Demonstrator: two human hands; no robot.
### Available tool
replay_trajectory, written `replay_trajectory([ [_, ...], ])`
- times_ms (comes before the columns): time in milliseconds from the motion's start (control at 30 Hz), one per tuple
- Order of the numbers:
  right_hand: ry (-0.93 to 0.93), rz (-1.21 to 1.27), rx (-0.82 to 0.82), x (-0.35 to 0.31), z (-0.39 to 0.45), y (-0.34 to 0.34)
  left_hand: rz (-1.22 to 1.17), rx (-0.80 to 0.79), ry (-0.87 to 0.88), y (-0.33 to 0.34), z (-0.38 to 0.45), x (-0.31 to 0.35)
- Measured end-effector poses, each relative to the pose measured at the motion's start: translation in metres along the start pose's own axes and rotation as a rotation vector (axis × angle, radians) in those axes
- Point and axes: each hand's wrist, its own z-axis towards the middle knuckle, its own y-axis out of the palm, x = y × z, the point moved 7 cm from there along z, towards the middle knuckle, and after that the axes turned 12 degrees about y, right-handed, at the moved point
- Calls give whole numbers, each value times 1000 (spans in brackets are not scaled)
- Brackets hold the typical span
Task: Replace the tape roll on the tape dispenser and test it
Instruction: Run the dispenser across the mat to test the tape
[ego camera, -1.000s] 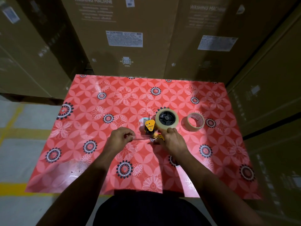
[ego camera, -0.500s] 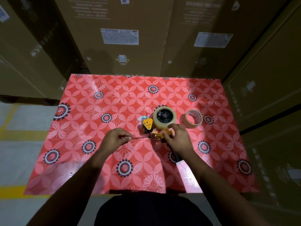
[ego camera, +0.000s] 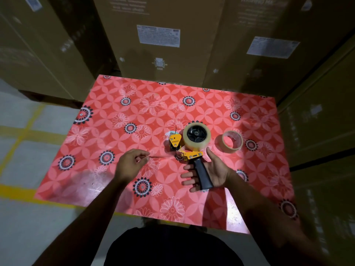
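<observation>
A yellow tape dispenser with a black handle lies on the red flowered table. A full clear tape roll sits on its black hub. My right hand lies palm up under the handle, fingers straight and spread, thumb pointing up beside the yellow frame. My left hand pinches the end of a thin strip of tape that stretches from the dispenser's front to the left. A thinner, nearly used-up tape roll lies flat to the right of the dispenser.
Tall cardboard boxes stand close behind the table and along its right side. Grey floor with yellow lines lies to the left. My dark-clothed body is at the table's near edge.
My right hand has opened and slid back under the handle, where before it was curled over the dispenser's front. The left hand has kept its pinch on the tape strip.
</observation>
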Motion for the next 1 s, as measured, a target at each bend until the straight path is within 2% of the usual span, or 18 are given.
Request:
replay_trajectory([
  [100,15,37,-91,3,11,4,43,66,-22,-6,-14,-3],
  [200,-29,134,-53,3,22,0,83,97,-32,-9,-26,-8],
  [300,-36,211,-40,3,29,6,49,88,-152,-8,-38,-17],
  [500,-7,79,141,-7,14,27,-174,44,-242,5,-53,-17],
  [600,-55,-77,383,-17,-9,24,-244,8,-294,10,-47,-19],
  [667,-71,-182,533,-23,-26,24,-382,-33,-328,18,-39,-17],
  [767,-92,-318,640,-31,-48,36,-732,-131,-397,33,-26,6],
  [900,-138,-476,681,-36,-66,57,-1134,-228,-596,58,-13,38],
  [1000,-172,-537,681,-37,-71,71,-1259,-271,-649,70,-6,52],
])
